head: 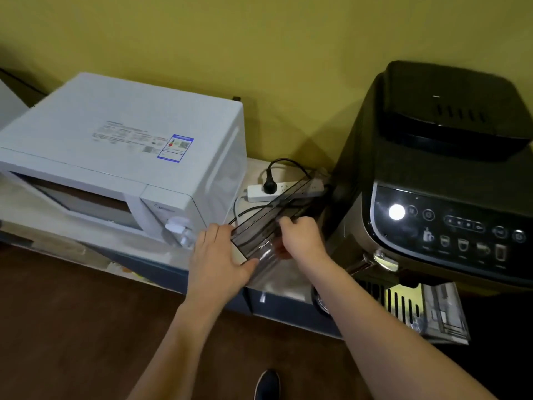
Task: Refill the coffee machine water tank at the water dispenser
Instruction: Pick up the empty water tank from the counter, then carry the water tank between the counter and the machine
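From the head camera, a person is standing at a counter and gripping the smoky, see-through water tank with both hands, in the gap between a white microwave and the black coffee machine. The left hand is wrapping the tank's near left edge, thumb pressing across its front corner and fingers curling behind. The right hand is clasping the tank's top rim, fingers hooking over it. The tank is leaning back, its far end lying over a white power strip with a black plug in it. The machine's round button is glowing white. A dark shoe is showing on the brown floor.
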